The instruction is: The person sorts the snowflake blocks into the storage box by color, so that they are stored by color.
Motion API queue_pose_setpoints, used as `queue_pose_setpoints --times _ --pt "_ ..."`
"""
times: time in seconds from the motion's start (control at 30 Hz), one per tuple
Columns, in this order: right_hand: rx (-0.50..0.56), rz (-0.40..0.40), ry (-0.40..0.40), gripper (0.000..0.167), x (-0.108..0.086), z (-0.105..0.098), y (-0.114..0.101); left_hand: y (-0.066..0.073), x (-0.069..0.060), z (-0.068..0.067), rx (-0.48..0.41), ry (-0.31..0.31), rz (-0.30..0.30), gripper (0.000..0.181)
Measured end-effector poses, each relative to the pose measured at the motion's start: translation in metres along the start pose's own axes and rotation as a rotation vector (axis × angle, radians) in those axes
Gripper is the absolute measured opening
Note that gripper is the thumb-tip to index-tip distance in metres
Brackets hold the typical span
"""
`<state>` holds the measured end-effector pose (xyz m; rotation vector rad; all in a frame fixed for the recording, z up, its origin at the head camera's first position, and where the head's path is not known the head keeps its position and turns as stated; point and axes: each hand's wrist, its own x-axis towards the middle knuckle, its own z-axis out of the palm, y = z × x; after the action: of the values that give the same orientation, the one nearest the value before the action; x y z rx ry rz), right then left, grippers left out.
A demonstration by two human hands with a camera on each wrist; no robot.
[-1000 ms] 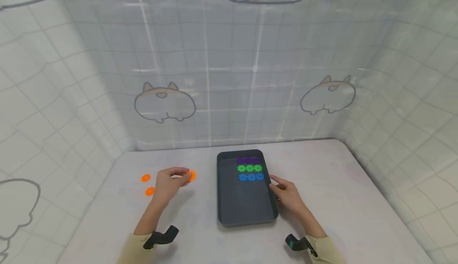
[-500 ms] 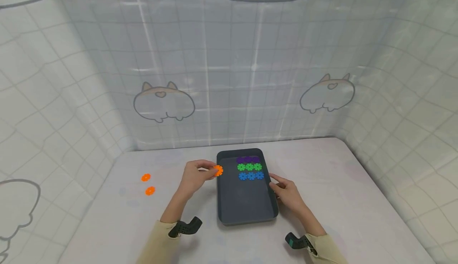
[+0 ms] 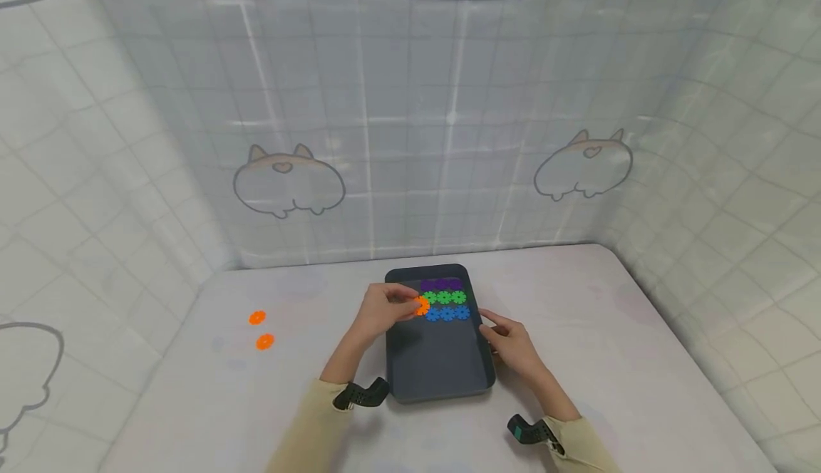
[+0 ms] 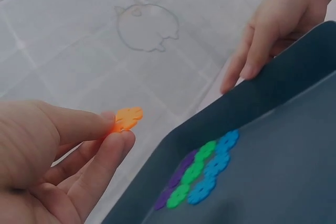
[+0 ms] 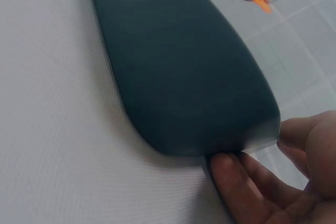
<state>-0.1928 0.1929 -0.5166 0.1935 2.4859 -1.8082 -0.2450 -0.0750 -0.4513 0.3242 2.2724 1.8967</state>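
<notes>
Between thumb and fingertips my left hand (image 3: 381, 309) pinches an orange flower-shaped plastic disc (image 4: 127, 118), held above the left part of a dark grey rectangular tray (image 3: 439, 366). Inside the tray, toward its far right, lie three rows of similar discs: purple (image 3: 441, 284) at the back, green (image 3: 445, 297) in the middle and blue (image 3: 447, 313) in front. My right hand (image 3: 515, 345) holds the tray's right side, with fingers against its rim and lower edge in the right wrist view (image 5: 294, 182). The left hand partly covers the tray's left wall.
Two more orange discs, a farther one (image 3: 257, 318) and a nearer one (image 3: 265, 342), lie on the white table (image 3: 212, 402) to the left. A pale curtain (image 3: 410, 174) with a grid and cartoon animals hangs behind the table and along both sides.
My left hand has carried the orange disc rightward from over the table, past the tray's left rim, to over the tray. The right hand has stayed at the tray's right side.
</notes>
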Motion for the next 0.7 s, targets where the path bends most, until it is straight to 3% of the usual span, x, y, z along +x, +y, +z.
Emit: queue_pose_setpoints --times 0.33,0.7 --pt "0.023 0.027 0.001 0.040 0.001 0.001 -0.003 -0.009 0.016 0.033 -0.038 -0.055 -0.010 0.021" --pt "0.026 0.024 -0.005 0.040 0.000 0.001 -0.003 -0.025 0.025 0.058 -0.087 -0.069 -0.054 0.019"
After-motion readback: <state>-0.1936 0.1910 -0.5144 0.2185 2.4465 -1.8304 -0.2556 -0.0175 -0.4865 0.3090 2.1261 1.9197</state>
